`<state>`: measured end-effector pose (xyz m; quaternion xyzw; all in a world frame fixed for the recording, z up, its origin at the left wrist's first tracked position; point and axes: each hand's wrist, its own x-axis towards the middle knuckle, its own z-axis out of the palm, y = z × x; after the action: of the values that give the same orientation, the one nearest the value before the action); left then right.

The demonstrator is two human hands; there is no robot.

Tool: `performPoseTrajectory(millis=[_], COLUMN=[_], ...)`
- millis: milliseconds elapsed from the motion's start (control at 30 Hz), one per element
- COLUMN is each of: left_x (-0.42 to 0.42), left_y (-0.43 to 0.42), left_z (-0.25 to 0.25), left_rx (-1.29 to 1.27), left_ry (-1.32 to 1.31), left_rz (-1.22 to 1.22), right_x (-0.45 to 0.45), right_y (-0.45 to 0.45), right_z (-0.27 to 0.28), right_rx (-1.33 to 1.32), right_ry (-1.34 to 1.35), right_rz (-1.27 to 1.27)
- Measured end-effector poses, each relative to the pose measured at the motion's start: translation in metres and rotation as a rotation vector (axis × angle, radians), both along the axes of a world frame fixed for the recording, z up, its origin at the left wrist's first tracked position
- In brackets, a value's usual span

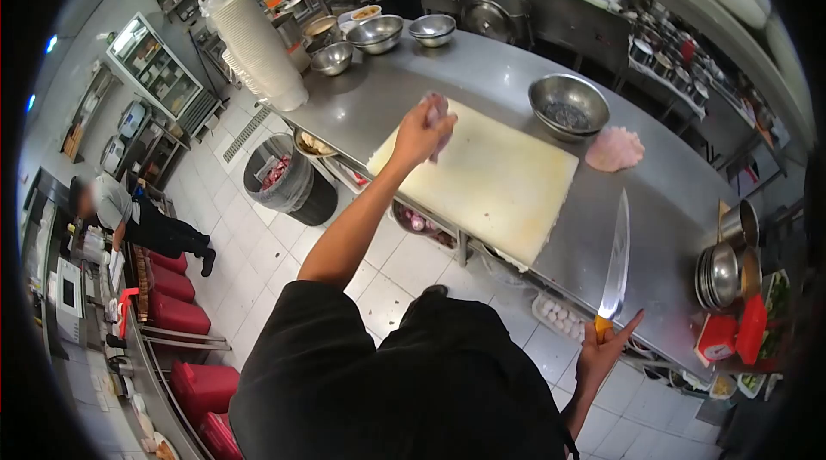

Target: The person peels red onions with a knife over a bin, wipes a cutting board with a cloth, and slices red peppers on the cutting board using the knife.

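Note:
Over the left end of the white cutting board [508,176], my left hand [418,135] is closed around a small pinkish piece of raw meat [436,105], which my fingers partly cover. Off the board's right end, near the counter's front edge, my right hand [600,355] grips a kitchen knife [616,262] by its yellow handle, with the broad blade pointing away from me. A flat, pale pink piece of raw meat [614,149] lies on the steel counter beside a metal bowl [569,104], to the right of the board.
Stacked white containers [254,51] and several metal bowls [376,33] line the counter's far left. A lined bin [292,180] with meat scraps stands on the floor. At right are a red scale [716,338] and stacked bowls [718,275]. Two other people [142,223] work nearby.

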<state>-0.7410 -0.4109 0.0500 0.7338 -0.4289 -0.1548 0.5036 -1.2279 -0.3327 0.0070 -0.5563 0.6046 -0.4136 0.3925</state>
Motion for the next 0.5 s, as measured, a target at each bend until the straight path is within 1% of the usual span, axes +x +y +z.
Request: performPoseTrajectory(millis=[67, 100, 133, 167, 233, 267, 300, 333, 367, 400, 433, 500], left_x=[0.037, 0.062, 0.074, 0.084, 0.105, 0.107, 0.109, 0.109, 0.115, 0.115, 0.111, 0.088], left_y=[0.004, 0.006, 0.011, 0.010, -0.001, 0.000, -0.005, -0.013, -0.028, -0.043, -0.059, -0.085], left_z=[-0.037, -0.073, -0.111, -0.134, -0.150, -0.166, -0.159, -0.152, -0.147, -0.142, -0.138, -0.135], left_rx=[0.404, 0.378, 0.344, 0.306, 0.093, 0.003, 0.027, 0.008, -0.055, -0.113, -0.158, -0.176], left_ry=[-0.701, -0.700, -0.757, -0.814, -0.727, -0.664, -0.681, -0.653, -0.643, -0.668, -0.571, -0.548], left_rz=[0.029, -0.086, -0.169, -0.261, -0.289, -0.324, -0.340, -0.362, -0.375, -0.324, -0.310, -0.254], right_x=[0.009, 0.016, 0.023, 0.033, 0.048, 0.062, 0.068, 0.078, 0.095, 0.101, 0.110, 0.121], right_y=[-0.001, -0.002, -0.002, -0.003, 0.008, 0.011, 0.016, 0.024, 0.029, 0.035, 0.040, 0.055], right_z=[-0.007, -0.010, -0.012, -0.014, -0.014, -0.011, -0.020, -0.012, -0.001, 0.000, 0.005, 0.009], right_rx=[-0.018, -0.027, -0.018, -0.020, 0.003, -0.046, -0.039, 0.045, 0.079, 0.080, 0.117, 0.131], right_ry=[0.030, 0.044, 0.082, 0.081, 0.105, 0.080, -0.012, -0.049, -0.025, -0.006, 0.024, 0.031], right_rz=[-0.037, -0.058, -0.083, -0.078, -0.098, -0.125, -0.114, -0.130, -0.194, -0.213, -0.260, -0.318])
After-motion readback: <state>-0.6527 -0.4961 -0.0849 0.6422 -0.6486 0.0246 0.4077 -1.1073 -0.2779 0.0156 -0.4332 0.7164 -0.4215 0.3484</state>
